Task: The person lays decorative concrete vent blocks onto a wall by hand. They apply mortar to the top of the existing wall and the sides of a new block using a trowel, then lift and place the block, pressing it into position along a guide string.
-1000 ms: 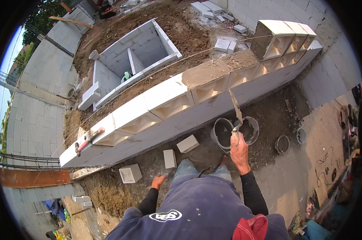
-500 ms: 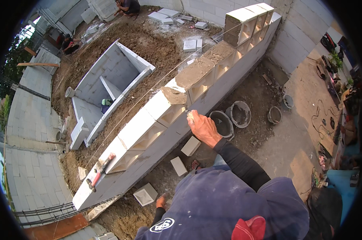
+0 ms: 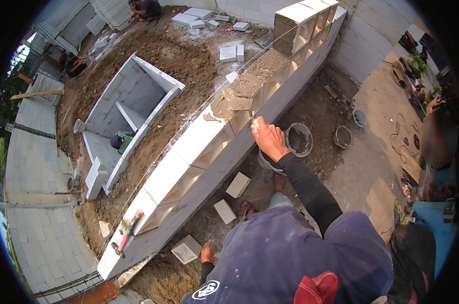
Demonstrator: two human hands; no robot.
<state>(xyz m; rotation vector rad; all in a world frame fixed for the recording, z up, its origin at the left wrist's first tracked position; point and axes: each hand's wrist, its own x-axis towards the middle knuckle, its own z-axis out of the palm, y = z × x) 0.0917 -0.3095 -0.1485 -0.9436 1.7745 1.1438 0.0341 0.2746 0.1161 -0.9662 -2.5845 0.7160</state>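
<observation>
My right hand (image 3: pixel 270 139) is closed on a trowel handle (image 3: pixel 256 123) at the near side of a low white wall (image 3: pixel 184 154) topped with hollow patterned blocks. Grey mortar (image 3: pixel 260 68) is spread along part of the top, with a rougher patch (image 3: pixel 221 109) just left of the trowel; I cannot clearly make out the blade against it. My left hand (image 3: pixel 207 252) hangs low by my body, fingers loose with nothing visible in them, near a loose block (image 3: pixel 185 250). A red-handled hammer (image 3: pixel 125 235) lies on the wall's left end, and a string runs along the top.
Buckets (image 3: pixel 299 139) and loose blocks (image 3: pixel 237 185) stand by my feet. Beyond the wall are a block-lined pit (image 3: pixel 118 96) with someone inside (image 3: pixel 124 142), and crouching people (image 3: pixel 148 15) (image 3: pixel 73 65). Cables and clutter (image 3: pixel 409 137) lie at right, a side wall (image 3: pixel 31 167) at left.
My right hand swung the trowel up to the wall top, then moved slightly rightward along it. A fresh mortar patch appeared on the white blocks. My view has turned.
</observation>
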